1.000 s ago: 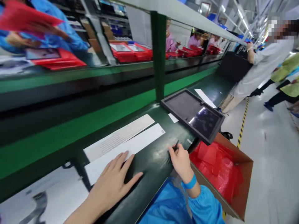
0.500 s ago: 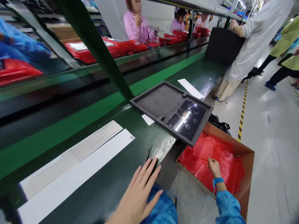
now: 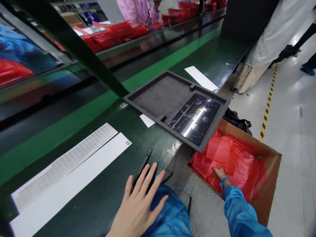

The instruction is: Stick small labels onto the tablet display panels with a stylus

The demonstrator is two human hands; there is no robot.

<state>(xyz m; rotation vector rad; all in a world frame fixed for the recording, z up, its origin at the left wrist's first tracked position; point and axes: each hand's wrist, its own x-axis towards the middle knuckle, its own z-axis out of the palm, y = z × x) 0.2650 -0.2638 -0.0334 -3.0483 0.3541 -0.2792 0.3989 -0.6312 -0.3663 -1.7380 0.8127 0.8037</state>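
My left hand (image 3: 139, 200) is open, fingers spread, at the near edge of the green bench. Partly under its fingers lies a thin black tool (image 3: 145, 158), perhaps tweezers. Down to the right, my right hand (image 3: 219, 172) reaches into a cardboard box (image 3: 268, 194) with its fingertips pinched on a red bubble-wrap bag (image 3: 209, 167). Several more such bags fill the box. Above it, a dark foam tray (image 3: 148, 108) overhangs the bench edge. A glossy black screen panel (image 3: 195, 118) lies in the tray's right part; the left part shows bare foam.
Label sheets (image 3: 81, 158) and a white strip (image 3: 98, 168) lie on the bench at left. Another white strip (image 3: 201, 78) is beyond the tray. A slanted green post (image 3: 93, 65) rises behind it. A person in white (image 3: 276, 42) stands at far right beside a black stack (image 3: 247, 19).
The view has tilted down and come closer to the bench. My right hand has shifted left among the red bags. My left hand stays spread near the black tool.
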